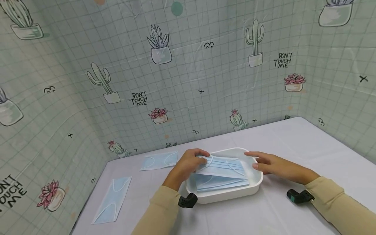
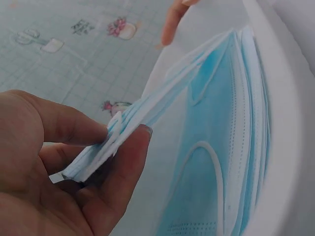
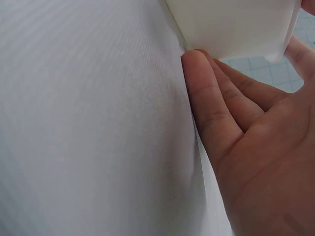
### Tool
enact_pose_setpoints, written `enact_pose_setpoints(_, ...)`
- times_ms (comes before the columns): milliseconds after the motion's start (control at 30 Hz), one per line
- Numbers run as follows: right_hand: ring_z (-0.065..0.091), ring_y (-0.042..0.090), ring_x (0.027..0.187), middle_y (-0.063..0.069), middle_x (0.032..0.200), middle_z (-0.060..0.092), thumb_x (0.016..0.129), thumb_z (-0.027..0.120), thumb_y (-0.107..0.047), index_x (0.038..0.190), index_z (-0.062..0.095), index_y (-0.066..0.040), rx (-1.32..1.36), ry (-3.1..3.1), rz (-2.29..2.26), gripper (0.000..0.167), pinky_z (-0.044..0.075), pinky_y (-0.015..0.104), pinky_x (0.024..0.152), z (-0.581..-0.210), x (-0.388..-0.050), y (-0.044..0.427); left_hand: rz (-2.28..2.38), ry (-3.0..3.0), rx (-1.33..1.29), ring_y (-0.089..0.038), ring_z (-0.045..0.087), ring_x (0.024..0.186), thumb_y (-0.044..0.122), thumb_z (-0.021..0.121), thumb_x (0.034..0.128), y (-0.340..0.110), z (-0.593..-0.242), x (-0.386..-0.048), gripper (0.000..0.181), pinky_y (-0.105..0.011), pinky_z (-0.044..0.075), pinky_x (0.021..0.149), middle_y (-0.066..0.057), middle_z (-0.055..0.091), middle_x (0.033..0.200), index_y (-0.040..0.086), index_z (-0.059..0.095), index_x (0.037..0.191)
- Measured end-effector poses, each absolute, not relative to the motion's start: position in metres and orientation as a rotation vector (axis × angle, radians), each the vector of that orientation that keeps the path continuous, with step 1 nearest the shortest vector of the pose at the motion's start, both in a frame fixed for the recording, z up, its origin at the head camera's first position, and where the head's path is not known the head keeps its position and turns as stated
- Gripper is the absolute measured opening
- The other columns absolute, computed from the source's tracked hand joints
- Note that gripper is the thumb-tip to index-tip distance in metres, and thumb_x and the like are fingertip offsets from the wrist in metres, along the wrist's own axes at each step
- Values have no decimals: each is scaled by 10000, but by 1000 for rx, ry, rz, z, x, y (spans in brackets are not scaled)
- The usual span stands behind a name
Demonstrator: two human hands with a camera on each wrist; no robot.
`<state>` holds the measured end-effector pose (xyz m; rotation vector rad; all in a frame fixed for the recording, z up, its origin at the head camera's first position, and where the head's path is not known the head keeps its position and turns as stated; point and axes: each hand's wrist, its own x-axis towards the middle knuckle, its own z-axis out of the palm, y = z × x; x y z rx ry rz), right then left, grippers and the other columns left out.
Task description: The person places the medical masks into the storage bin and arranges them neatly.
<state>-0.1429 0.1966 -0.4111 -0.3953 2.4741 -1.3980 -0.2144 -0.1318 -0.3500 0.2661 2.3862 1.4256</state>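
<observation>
A white plastic tray (image 1: 229,197) holds a stack of pale blue disposable face masks (image 1: 221,186). My left hand (image 1: 188,164) pinches the left end of the top face mask (image 1: 221,169) between thumb and fingers. In the left wrist view that face mask (image 2: 152,110) slants up off the stack, its pleats folded together; its far end still lies by the others. My right hand (image 1: 277,167) grips the tray's right end, thumb over the rim. The right wrist view has its lower fingers (image 3: 209,93) against the table beside the tray's base.
Two more face masks lie flat on the white tablecloth (image 1: 293,140) left of the tray: one (image 1: 160,161) at the back, another (image 1: 112,199) nearer the front left. A curtain (image 1: 188,71) printed with cacti hangs behind the table and on both sides.
</observation>
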Motion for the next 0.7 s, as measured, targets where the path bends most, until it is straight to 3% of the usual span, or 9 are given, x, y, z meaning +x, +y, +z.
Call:
enact_pose_setpoints(100, 493, 293, 1282, 203, 1503, 420, 1044, 518, -389, 1571, 316, -292, -393, 2484, -1395, 573, 427, 462, 969, -408, -142, 197, 1378, 2429, 290, -249, 571, 1001, 91, 675, 901, -132, -348, -215, 192, -393, 484, 762, -44, 620, 1207, 135, 724, 1081)
enact_pose_setpoints(333, 490, 302, 1286, 221, 1500, 417, 1045, 521, -367, 1572, 317, -261, -414, 2472, -1403, 575, 431, 456, 966, -405, -141, 196, 1260, 2466, 298, -280, 583, 1081, 71, 664, 919, -133, -342, -214, 321, -471, 545, 837, -98, 579, 1313, 129, 664, 1235)
enact_pose_setpoints(533, 483, 287, 1283, 201, 1509, 405, 1042, 520, -395, 1566, 318, -311, -379, 2462, -1404, 568, 421, 461, 971, -407, -140, 196, 1205, 2478, 313, -307, 592, 1036, 30, 655, 905, -135, -338, -212, 472, -434, 574, 703, -159, 556, 1330, 107, 578, 1365)
enact_pose_setpoints(700, 489, 277, 1277, 190, 1503, 413, 1041, 518, -407, 1563, 320, -326, -369, 2456, -1400, 564, 419, 466, 975, -409, -141, 195, 1198, 2493, 287, -295, 613, 979, 42, 663, 911, -138, -338, -211, 487, -407, 581, 662, -161, 569, 1295, 94, 560, 1385)
